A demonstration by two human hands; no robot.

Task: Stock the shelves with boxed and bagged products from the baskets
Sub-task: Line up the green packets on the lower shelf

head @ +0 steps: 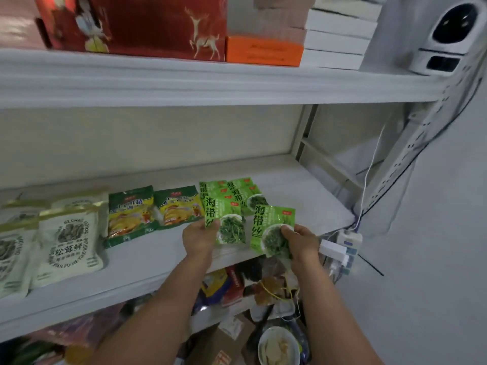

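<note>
Forearms (147, 312) reach up from below to the front of the shelf (303, 185), each ending in a grip that pinches one green packet. The left grip (200, 235) nips the lower left corner of the left packet (229, 222). The right grip (303, 241) curls its fingers over the lower half of the right packet (271, 227), which hangs past the shelf edge. Just beyond both grips lies a loose pile (232, 193) of the same packets, and left of the left grip sit yellow-green bags (158, 212). The packets look light, thin and floppy, with slick film. A corner pinch may let one droop or slip, so a sealed edge seems the safer hold.
</note>
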